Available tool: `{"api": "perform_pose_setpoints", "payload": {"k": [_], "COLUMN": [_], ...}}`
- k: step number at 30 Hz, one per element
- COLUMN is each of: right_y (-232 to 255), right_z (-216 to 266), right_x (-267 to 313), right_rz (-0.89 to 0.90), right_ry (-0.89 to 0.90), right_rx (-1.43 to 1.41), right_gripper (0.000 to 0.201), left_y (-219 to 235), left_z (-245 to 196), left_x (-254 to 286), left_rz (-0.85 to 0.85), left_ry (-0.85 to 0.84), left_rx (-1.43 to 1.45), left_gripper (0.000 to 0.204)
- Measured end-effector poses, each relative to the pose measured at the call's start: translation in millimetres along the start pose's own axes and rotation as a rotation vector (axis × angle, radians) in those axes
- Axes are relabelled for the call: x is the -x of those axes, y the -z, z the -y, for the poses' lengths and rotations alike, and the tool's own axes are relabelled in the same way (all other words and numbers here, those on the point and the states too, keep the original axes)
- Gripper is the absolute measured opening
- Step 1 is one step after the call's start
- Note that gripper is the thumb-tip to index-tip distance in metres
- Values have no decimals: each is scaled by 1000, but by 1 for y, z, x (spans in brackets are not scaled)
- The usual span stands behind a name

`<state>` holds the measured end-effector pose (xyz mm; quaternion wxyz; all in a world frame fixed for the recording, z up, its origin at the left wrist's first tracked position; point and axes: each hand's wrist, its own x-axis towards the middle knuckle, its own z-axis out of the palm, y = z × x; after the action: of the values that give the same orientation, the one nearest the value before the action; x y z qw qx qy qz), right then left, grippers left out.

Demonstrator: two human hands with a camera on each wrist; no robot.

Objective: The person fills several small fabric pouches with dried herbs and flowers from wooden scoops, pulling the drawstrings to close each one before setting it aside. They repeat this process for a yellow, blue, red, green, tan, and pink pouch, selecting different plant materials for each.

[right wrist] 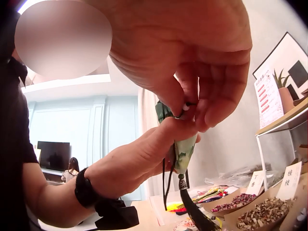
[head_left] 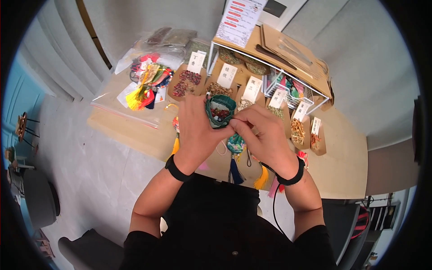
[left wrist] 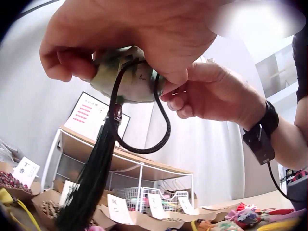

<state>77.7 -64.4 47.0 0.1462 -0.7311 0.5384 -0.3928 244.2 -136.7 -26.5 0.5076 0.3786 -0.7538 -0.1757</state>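
A green drawstring sachet (head_left: 223,99), its mouth open toward the head camera, has dried herbs (head_left: 219,113) inside. My left hand (head_left: 195,120) grips it, thumb and fingers curled round its side. At the edge of its mouth, my right hand (head_left: 266,131) pinches with thumb and fingertips. In the right wrist view a small white bead (right wrist: 186,107) shows by those fingertips. Below the sachet hang a dark green tassel (left wrist: 91,178) and a loop of black cord (left wrist: 142,151). Part of the sachet is hidden behind my left hand in the left wrist view.
Paper trays of dried herbs (head_left: 297,132) with white name cards line the table. Behind them stands a wooden-topped rack (head_left: 288,63) with a printed sheet. Colourful tassels (head_left: 146,92) lie on the left, and another sachet (head_left: 236,145) with a navy tassel lies near the front edge.
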Motion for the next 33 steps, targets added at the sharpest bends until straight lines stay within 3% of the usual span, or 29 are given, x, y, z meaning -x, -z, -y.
{"api": "perform_pose_setpoints", "payload": {"k": [2,5,8,9,12,16,17,20,24,27,33], "right_y": [10,21,28,28,29,29,30,33,36,38,40], "right_z": [0,3,10,10,16,11,10,8,3,0,-6], "right_x": [16,44,78,91,120,151,156,165,170,173,176], "right_rz": [9,10,44,72,160,146,135,116,112,99,92], "right_ry": [-61,-159,-249,-226,-196,-248,-255,-299,-371,-446,-530], "right_rx": [-53,-168,-272,-294,-336,-330,-317,-369,-446,-528,-692], "right_gripper": [9,8,7,7,7,6,6,6,8,10,12], "left_y": [-1,3,5,11,21,24,25,26,21,15,1], "left_z": [-15,-35,-37,-33,-37,-31,-31,-28,-24,-26,-25], "left_x": [13,32,58,65,88,102,105,106,107,107,120], "left_rz": [119,394,462,562,649,649,623,650,706,686,864], "left_ry": [53,406,557,534,445,286,334,284,207,18,-45], "left_rx": [38,860,1206,1104,945,800,780,715,629,549,590], "left_gripper": [64,54,55,56,49,33,22,17,21,25,34]}}
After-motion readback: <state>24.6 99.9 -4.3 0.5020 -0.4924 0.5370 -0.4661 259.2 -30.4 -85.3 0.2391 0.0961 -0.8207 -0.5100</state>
